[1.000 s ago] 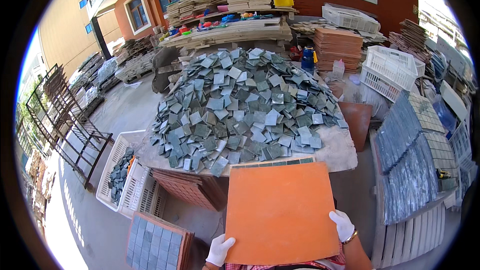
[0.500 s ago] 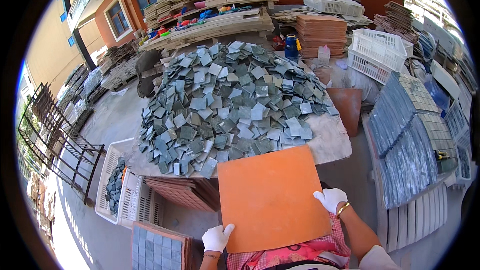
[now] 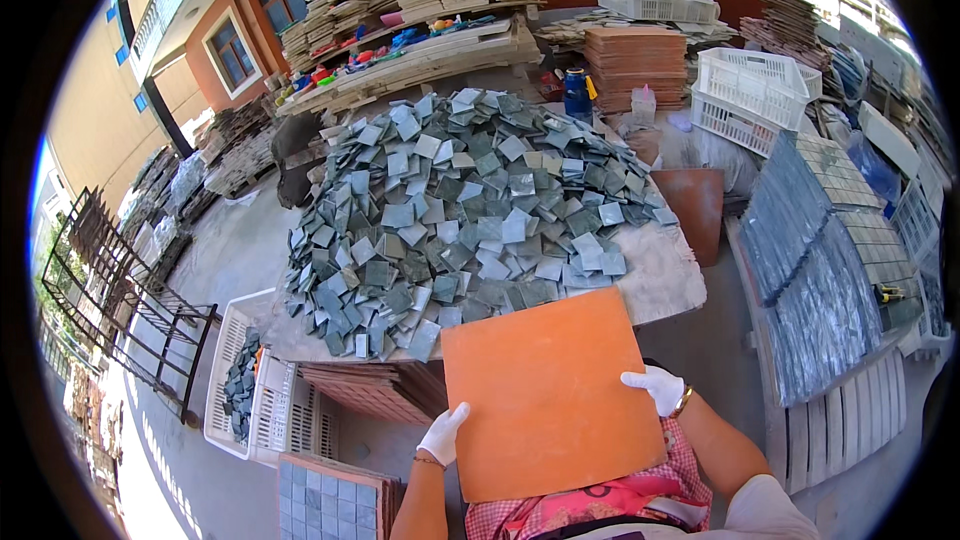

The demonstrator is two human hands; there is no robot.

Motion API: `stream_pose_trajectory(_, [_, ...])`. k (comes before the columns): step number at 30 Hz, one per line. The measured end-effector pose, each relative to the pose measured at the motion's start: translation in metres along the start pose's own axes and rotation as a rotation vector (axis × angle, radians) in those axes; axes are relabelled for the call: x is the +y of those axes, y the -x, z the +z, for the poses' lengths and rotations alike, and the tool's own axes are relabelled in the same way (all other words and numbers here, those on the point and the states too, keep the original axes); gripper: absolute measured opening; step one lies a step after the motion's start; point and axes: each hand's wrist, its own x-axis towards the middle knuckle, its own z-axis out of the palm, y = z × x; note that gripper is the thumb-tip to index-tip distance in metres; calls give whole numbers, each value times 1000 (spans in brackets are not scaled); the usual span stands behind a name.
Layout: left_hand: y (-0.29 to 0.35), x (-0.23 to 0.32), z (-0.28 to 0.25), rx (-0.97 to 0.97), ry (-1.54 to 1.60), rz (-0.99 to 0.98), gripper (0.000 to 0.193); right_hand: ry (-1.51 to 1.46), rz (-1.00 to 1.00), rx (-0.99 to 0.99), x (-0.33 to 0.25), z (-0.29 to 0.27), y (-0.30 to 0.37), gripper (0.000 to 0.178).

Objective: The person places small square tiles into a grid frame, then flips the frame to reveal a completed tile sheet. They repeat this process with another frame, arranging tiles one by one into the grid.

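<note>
A square orange board point(image 3: 550, 400) lies before me, its far edge against the near edge of the table point(image 3: 665, 265) and its near edge over my lap. My left hand point(image 3: 442, 433), in a white glove, grips the board's left edge with the thumb on top. On the right edge, a little farther up, my gloved right hand point(image 3: 655, 389) holds it the same way. The fingers under the board are hidden. Just beyond it, a large heap of small square grey-green stone tiles point(image 3: 460, 205) covers most of the table.
Left of the table stands a white plastic crate point(image 3: 265, 430) with loose tiles. Below it is a board stack topped with gridded tiles point(image 3: 325, 500). Wrapped tile stacks point(image 3: 815, 280) rest on a pallet at right. Reddish boards point(image 3: 375, 388) lean under the table.
My left hand has moved up along the board's left edge. The right hand has shifted slightly up and left. The board has barely moved, while the whole view has shifted a little.
</note>
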Motion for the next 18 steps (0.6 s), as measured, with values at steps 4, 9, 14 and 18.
stream_pose_trajectory(4, [6, 13, 21, 101, 280, -147, 43, 66, -20, 96, 11, -7, -1, 47])
stream_pose_trajectory(9, [32, 32, 36, 211, 261, -15, 45, 154, -145, 209, 5, 15, 16, 47])
stream_pose_trajectory(14, [58, 102, 40, 164, 2, 560, 40, 570, -626, 178, -59, 58, 38, 50])
stream_pose_trajectory(18, [68, 139, 10, 33, -154, 646, 30, 735, -879, -175, -106, 69, 34, 26])
